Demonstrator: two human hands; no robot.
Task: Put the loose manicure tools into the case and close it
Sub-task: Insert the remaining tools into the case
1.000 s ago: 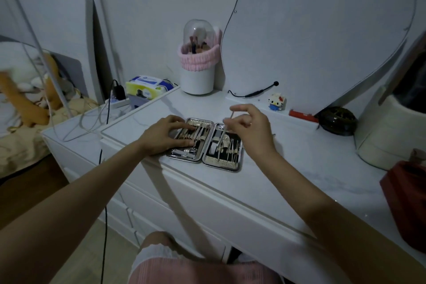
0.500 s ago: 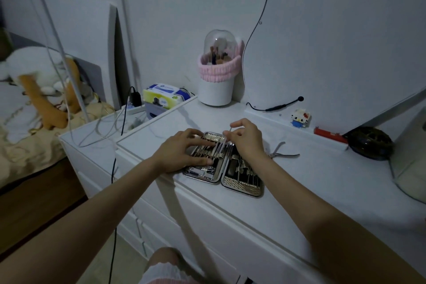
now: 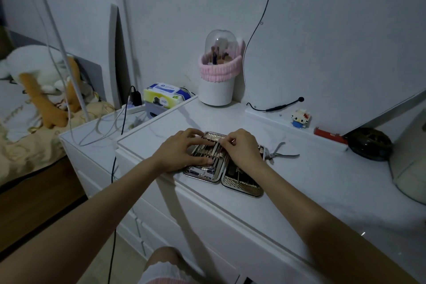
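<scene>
Case (image 3: 242,185) lies open flat on the white dresser top (image 3: 299,191), near the front edge, both halves up, metal tools strapped in rows. Left hand (image 3: 182,152) sits palm down on the left half, fingers spread and pressed flat over the tools, not wrapped around anything. Right hand (image 3: 244,148) is over the far end of the hinge, fingertips pinched together on a thin metal tool (image 3: 219,145) at the top of the left half; the tool's lower end is hidden among the others, can't tell if it's seated. Both hands nearly touch at the fingertips. One loose tool left: nippers (image 3: 276,153) on the dresser just right of the case, handles pointing right. Far side: white brush pot (image 3: 217,71) with pink band and clear dome against the wall, small block figure (image 3: 299,117) on the ledge, dark round object (image 3: 370,144) far right. Tissue pack (image 3: 166,95) on the lower unit to the left.
</scene>
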